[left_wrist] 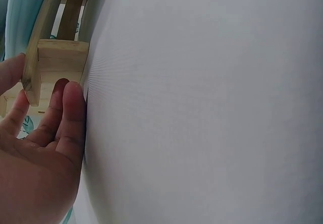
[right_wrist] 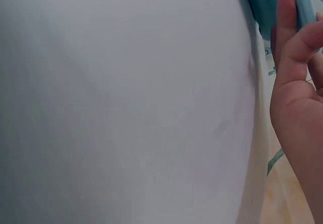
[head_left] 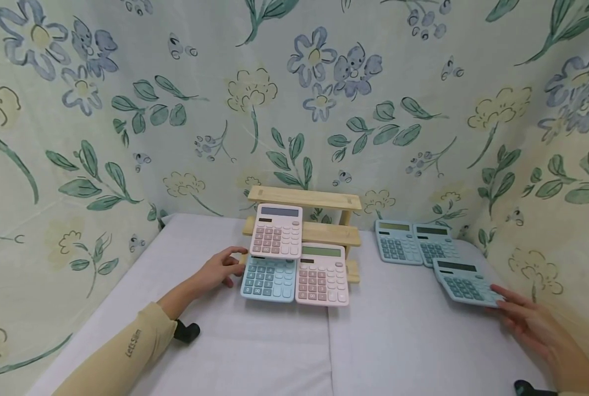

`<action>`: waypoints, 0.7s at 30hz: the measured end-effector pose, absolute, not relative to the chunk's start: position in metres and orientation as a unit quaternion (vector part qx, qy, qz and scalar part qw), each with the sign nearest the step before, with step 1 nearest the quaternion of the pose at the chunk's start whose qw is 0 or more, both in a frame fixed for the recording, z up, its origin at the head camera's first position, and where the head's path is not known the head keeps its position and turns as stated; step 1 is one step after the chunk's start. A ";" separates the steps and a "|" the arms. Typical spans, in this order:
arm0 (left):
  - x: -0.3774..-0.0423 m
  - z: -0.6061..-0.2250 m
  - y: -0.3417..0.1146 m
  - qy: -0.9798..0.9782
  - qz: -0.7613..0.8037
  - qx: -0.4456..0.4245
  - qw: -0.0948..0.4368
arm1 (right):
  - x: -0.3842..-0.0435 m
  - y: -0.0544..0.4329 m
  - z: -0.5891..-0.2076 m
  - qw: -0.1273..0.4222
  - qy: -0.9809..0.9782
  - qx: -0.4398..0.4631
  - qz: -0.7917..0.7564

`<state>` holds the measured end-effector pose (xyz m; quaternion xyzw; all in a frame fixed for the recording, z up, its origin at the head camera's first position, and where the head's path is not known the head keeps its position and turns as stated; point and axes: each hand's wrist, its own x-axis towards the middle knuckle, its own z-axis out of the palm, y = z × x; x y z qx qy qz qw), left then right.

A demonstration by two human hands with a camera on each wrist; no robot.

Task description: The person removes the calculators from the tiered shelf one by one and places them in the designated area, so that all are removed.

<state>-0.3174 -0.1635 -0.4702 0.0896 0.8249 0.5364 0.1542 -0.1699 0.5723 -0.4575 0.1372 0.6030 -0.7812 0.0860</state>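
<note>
Three leaning calculators: an upper pink calculator (head_left: 276, 231), a lower blue calculator (head_left: 268, 279) and a lower pink calculator (head_left: 322, 275) are resting on a wooden rack (head_left: 331, 234), tilting back so that its slats are presumably bearing them and their keys are facing the person.
Wooden rack: standing toward the far edge of the table (head_left: 398, 341), around its middle.
Left hand (head_left: 217, 269): curling its fingers about the rack's left end, seemingly for steadying it; the two hands are working well apart.
Right hand (head_left: 528, 320): gripping a held blue calculator (head_left: 464, 283) by its near right corner, some fingers reaching underneath, probably for lifting that end.
Held blue calculator: tilting near the table's right edge; I cannot tell whether its far end is touching the cloth.
Back pair: a left back calculator (head_left: 398, 242) and a right back calculator (head_left: 436, 247) are lying side by side near the table's far right corner, likely waiting within reach.
</note>
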 end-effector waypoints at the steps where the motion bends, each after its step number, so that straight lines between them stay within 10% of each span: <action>1: -0.318 -0.470 -0.164 0.825 0.537 0.089 0.154 | -0.170 0.573 -0.458 0.091 0.606 0.139 -0.778; 21: -0.320 -0.473 -0.164 0.826 0.533 0.091 0.156 | -0.191 0.571 -0.453 0.112 0.911 0.141 -0.372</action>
